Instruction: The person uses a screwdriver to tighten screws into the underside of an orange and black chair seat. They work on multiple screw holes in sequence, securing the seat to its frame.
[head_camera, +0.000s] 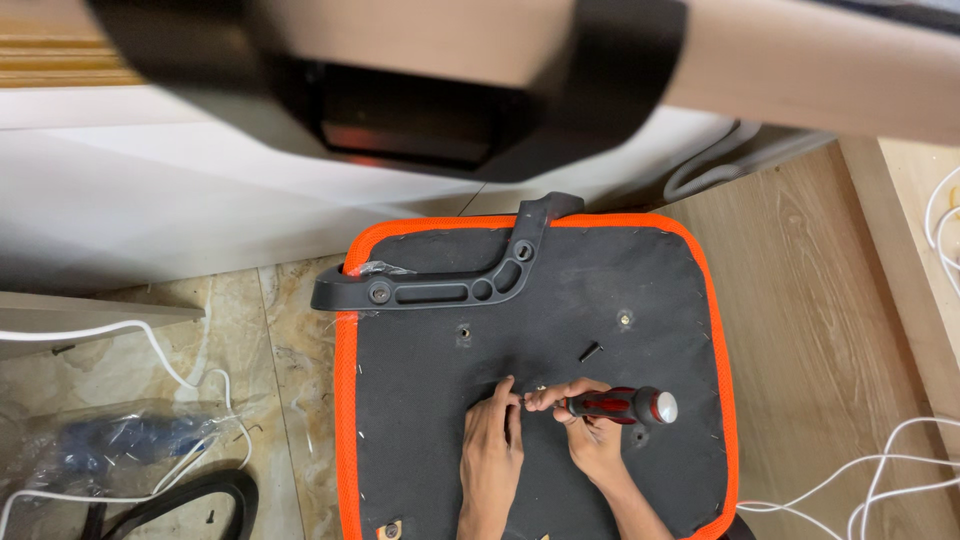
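While both hands work low on the upturned seat (640, 300), the black underside with its orange rim serves as landmark. Right hand (590, 435), near the seat's middle-bottom, is wrapped closed around a screwdriver (615, 405): red-and-black handle, silver butt cap pointing toward the seat's right edge. Long axis runs nearly level, left to right; the tip end points left, hidden behind the fingers. Left hand (492, 440) lies just left of it, fingertips pinched narrow at the spot where the tip meets the fabric; a small brass-coloured glint there, too small to tell what it is. So the work point sits between the two hands, left of the handle, touching or nearly touching both sets of fingertips; the hands are about equally close. A loose black screw (590, 351) lies on the fabric above the hands, apart from them. Farther up, a black armrest bracket (450, 280) lies across the seat's top-left corner. White cables (150, 350) run over the floor left of the seat.
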